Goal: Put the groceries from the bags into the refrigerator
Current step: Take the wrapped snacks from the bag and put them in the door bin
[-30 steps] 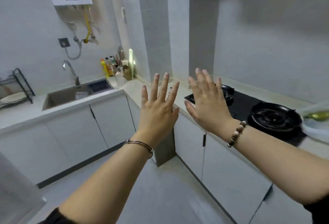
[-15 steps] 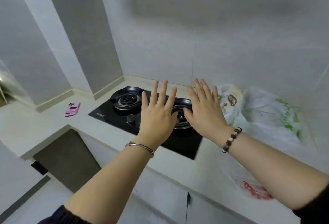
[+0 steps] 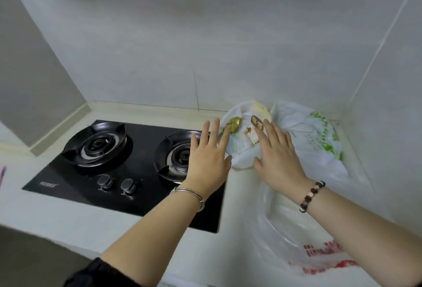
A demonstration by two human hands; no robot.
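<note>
Your left hand (image 3: 206, 163) and right hand (image 3: 277, 161) hover flat with fingers straight, holding nothing; just beyond them on the worktop (image 3: 80, 220) sit white bags (image 3: 308, 140).

Gas hob (image 3: 141, 197): black glass top, glossy, smooth, with reflections. Burner pan supports (image 3: 96, 144): black metal, duller sheen. Knobs (image 3: 104, 181): silvery metallic faces.

Countertop (image 3: 68, 218): pale, smooth, stone-like, low sheen. Wall tiles (image 3: 159, 47): pale, smooth, faintly glossy.

White bag (image 3: 242, 147): thin plastic, crinkled, half see-through; gold foil (image 3: 235, 123) shines through it. Green-printed bag (image 3: 319, 140): the same thin, wrinkled white plastic. Red-printed bag (image 3: 285, 236): clear plastic film, shiny folds.

Bangle (image 3: 189, 194): polished silver metal. Bead bracelet (image 3: 311, 195): brown and pale beads, wood-like, material uncertain. Sleeve (image 3: 100, 273): dark matt cloth.
</note>
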